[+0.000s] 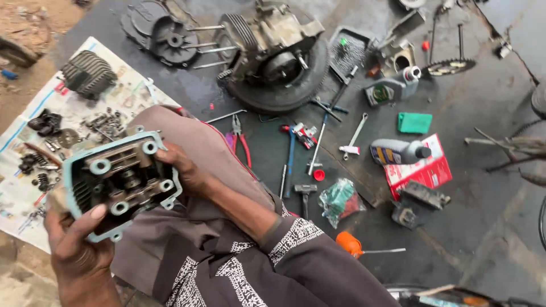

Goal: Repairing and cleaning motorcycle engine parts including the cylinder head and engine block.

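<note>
Cylinder head (122,179), a grey cast engine part with a pale blue gasket edge round it, sat at the lower left of the frame, held up above the person's lap with its open valve side facing the camera. Both hands were clamped on it: the left hand (77,247) gripped the lower left corner from beneath, thumb pressed over the rim, and the right hand (182,167) closed on the right edge, fingers wrapped behind the casting. Inside it, springs and round bosses showed, though the finer parts were probably too shadowed to tell apart.

Just behind the head, toward the left edge, a sheet of newspaper (23,199) lay on the ground with small bolts and dark fittings scattered over it, and a finned cylinder block (88,73) stood at its upper end. Above centre, an engine crankcase (273,42) rested on a black tyre (284,94), with a round dark cover (162,31) to its left. Right of the person's knee lay red-handled pliers (240,142), a blue-handled tool (290,156) and a spanner (354,136). Further right were a grey oil bottle (398,151) lying on a red box (424,170), a green cloth (414,122), and at lower centre an orange oil can (350,243).
</note>
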